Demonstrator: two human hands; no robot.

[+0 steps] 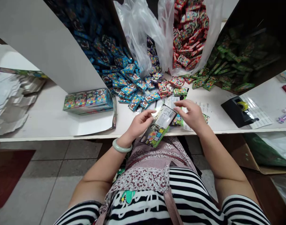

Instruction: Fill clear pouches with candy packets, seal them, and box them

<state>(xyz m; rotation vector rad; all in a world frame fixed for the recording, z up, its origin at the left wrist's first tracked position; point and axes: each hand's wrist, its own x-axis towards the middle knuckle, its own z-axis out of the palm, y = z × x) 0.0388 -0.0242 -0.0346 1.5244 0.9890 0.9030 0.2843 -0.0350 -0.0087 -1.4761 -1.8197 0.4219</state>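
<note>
- A flat black packet (157,131) is printed with colourful pictures and large lettering, and edged in bright green.
- A white barcode label (165,116) is borne at its upper end.
- It is slanted, upper end rightward, between the left hand (141,124) and right hand (191,116), its lower end overhanging the table.

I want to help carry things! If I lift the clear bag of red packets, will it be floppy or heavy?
The clear bag probably feels floppy, because its thin plastic hangs in wrinkles. It may be rather heavy, since many red packets are piled inside. Some could slide out, as its front looks open.
</note>
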